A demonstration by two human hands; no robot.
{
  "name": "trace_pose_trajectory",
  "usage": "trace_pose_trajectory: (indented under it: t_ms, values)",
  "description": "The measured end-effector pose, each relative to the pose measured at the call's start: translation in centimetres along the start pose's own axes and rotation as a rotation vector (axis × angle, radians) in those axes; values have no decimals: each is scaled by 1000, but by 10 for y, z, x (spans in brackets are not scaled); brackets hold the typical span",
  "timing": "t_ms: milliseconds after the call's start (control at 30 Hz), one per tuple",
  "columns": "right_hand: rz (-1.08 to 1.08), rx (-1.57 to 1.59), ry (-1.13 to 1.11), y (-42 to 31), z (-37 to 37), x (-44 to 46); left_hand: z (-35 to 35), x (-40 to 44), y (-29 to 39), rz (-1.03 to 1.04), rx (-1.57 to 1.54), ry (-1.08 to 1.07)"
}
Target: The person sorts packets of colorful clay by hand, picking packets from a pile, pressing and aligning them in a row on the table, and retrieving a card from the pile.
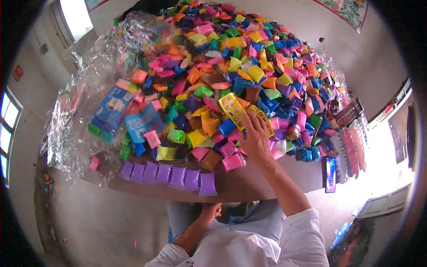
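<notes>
My right hand reaches onto the front of a large heap of small coloured packets. Its fingers are stretched out over a yellow printed card; a second yellow card lies just left of it. Whether the fingertips grip the card or only rest on it is hard to see. Down in my lap, below the table edge, my left hand is closed, and anything inside it is hidden. Several purple packets lie in a row along the front left of the table.
The brown table has a curved front edge. Crumpled clear plastic covers the heap's left side, with a blue printed pack and a blue leaflet beside it. At the right edge lies a phone, its screen lit.
</notes>
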State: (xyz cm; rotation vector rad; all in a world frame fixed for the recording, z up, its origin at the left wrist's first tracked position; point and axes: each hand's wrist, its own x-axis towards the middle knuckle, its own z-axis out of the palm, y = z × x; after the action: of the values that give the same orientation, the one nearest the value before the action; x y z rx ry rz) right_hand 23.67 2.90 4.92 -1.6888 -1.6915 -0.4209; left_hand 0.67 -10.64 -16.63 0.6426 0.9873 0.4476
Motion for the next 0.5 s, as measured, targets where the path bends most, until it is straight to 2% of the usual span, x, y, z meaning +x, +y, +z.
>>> trace_pose_trajectory:
  t_ms: [100,200,233,267,300,333,400,467,500]
  values:
    - [-47,50,-20,4,6,10,-1,-1,-2,43,2,8]
    - [-61,113,115,11,8,10,2,-8,4,32,6,32]
    - [187,429,126,7,3,6,0,-5,2,26,13,29]
    - [442,742,137,3,-6,-1,-6,1,-4,106,84,7]
    - [644,1132,-34,0,-31,-8,-11,-2,-13,175,155,-16]
    - [681,1125,-31,-5,-46,-18,-7,-16,-5,141,163,-19]
    - [961,1556,-58,-16,-69,-40,4,-23,19,65,191,-18]
    - [1132,1474,-47,-24,-89,-66,2,-24,13,145,307,-70]
    - [1102,1436,-133,-19,-93,-88,7,-28,13,100,309,-71]
